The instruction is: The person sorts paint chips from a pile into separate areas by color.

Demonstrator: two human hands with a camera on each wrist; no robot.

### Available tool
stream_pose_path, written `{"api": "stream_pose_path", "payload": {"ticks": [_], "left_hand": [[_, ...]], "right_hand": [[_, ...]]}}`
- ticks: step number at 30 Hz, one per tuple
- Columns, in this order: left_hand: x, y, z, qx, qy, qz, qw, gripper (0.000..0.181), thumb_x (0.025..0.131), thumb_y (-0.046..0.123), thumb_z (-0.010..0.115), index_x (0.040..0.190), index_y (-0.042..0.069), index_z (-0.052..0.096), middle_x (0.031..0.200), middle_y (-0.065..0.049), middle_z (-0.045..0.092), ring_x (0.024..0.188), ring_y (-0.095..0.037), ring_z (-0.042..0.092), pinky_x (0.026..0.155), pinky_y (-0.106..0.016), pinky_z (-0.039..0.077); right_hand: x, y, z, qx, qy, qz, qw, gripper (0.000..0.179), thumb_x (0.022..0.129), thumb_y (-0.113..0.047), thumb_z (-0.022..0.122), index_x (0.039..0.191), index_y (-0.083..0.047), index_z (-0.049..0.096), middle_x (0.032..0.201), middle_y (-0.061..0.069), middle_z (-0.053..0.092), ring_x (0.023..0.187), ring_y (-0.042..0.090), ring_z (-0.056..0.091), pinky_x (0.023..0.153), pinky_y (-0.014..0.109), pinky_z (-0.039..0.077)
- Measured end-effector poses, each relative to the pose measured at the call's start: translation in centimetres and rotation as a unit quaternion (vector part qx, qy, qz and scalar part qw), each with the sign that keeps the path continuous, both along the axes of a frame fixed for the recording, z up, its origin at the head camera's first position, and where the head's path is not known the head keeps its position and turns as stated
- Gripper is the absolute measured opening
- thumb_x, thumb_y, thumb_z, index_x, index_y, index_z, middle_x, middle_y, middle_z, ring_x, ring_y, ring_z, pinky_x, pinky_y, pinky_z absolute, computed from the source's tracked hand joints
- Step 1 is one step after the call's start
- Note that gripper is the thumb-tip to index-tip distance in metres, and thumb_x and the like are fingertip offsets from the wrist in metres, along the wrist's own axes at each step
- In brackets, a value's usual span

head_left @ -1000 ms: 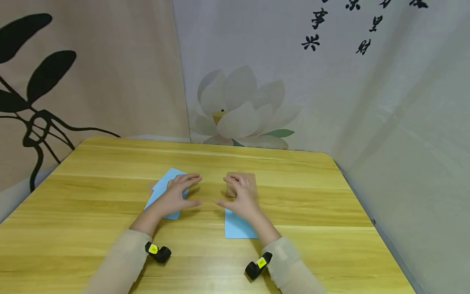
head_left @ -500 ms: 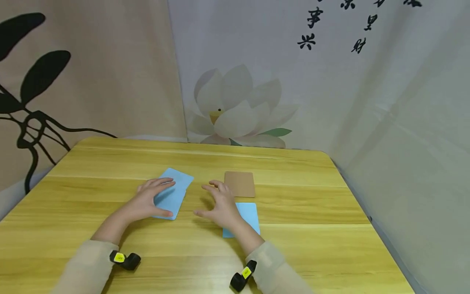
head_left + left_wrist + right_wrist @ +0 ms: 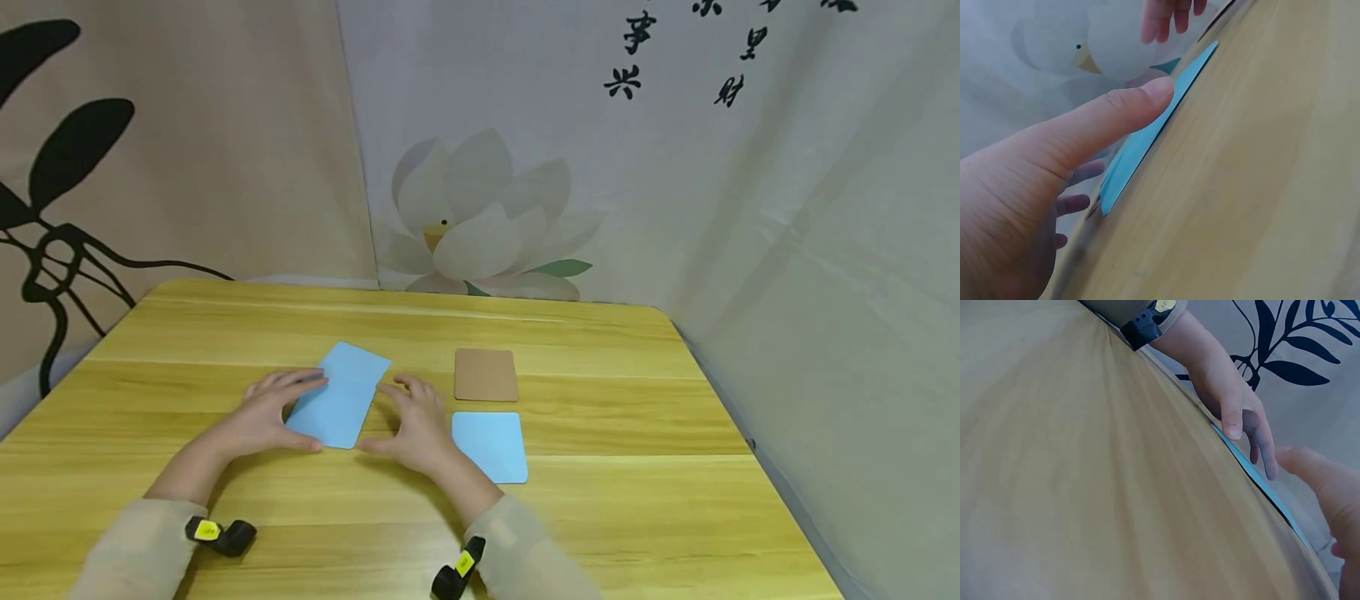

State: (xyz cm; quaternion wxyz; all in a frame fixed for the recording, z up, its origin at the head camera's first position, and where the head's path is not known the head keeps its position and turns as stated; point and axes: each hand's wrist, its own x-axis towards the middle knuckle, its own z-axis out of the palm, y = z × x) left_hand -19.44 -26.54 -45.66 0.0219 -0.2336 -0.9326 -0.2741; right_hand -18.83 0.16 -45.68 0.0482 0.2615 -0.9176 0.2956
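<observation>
Two overlapping light-blue cards [image 3: 340, 404] lie flat at the left of the table in the head view; the farther one sticks out at an angle. My left hand [image 3: 262, 421] is at their left side, thumb and fingers spread apart over the near and left edges. In the left wrist view its thumb [image 3: 1116, 112] lies across the sight of the blue card [image 3: 1141, 144]; contact cannot be told. My right hand [image 3: 420, 425] is just beside their right edge, fingers loosely bent and thumb apart, holding nothing.
A brown square card [image 3: 485, 375] lies right of the right hand, with a blue square card [image 3: 491, 447] just nearer, partly behind the right wrist. The wooden table [image 3: 637, 517] meets a printed curtain [image 3: 675, 208] at the back. Each wrist wears a black camera [image 3: 234, 538].
Both hands have moved left, away from the brown and blue squares on the right. The right hand now stands beside the left-hand blue cards, and the left hand has slid to their left edge.
</observation>
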Motion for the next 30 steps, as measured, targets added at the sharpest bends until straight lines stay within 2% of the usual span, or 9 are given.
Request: {"api": "stream_pose_path", "payload": {"ticks": [7, 18, 30], "left_hand": [[0.1, -0.2, 0.2, -0.016, -0.004, 0.004, 0.9999, 0.103, 0.064, 0.06, 0.08, 0.14, 0.001, 0.046, 0.148, -0.02, 0.033, 0.13, -0.048, 0.024, 0.09, -0.064, 0.019], [0.0, -0.5, 0.1, -0.019, -0.017, 0.005, 0.9997, 0.102, 0.065, 0.062, 0.079, 0.142, 0.005, 0.045, 0.151, -0.016, 0.032, 0.132, -0.044, 0.023, 0.09, -0.061, 0.019], [0.0, -0.6, 0.0, -0.019, -0.011, 0.005, 0.9998, 0.096, 0.066, 0.062, 0.078, 0.139, 0.005, 0.05, 0.149, -0.016, 0.035, 0.131, -0.042, 0.025, 0.087, -0.057, 0.021]], "right_hand": [[0.0, -1.5, 0.1, 0.046, -0.004, 0.01, 0.9989, 0.089, 0.071, -0.063, 0.074, 0.143, -0.018, 0.046, 0.149, 0.007, 0.034, 0.136, 0.023, 0.029, 0.11, 0.044, 0.021], [-1.0, -2.7, -0.1, 0.115, -0.009, 0.019, 0.9931, 0.095, 0.071, -0.068, 0.069, 0.147, -0.02, 0.04, 0.152, 0.006, 0.03, 0.139, 0.024, 0.024, 0.11, 0.043, 0.02], [-1.2, -2.8, -0.2, 0.122, -0.01, 0.024, 0.9922, 0.089, 0.075, -0.066, 0.068, 0.146, -0.019, 0.043, 0.147, 0.001, 0.037, 0.136, 0.02, 0.029, 0.11, 0.04, 0.021]]}}
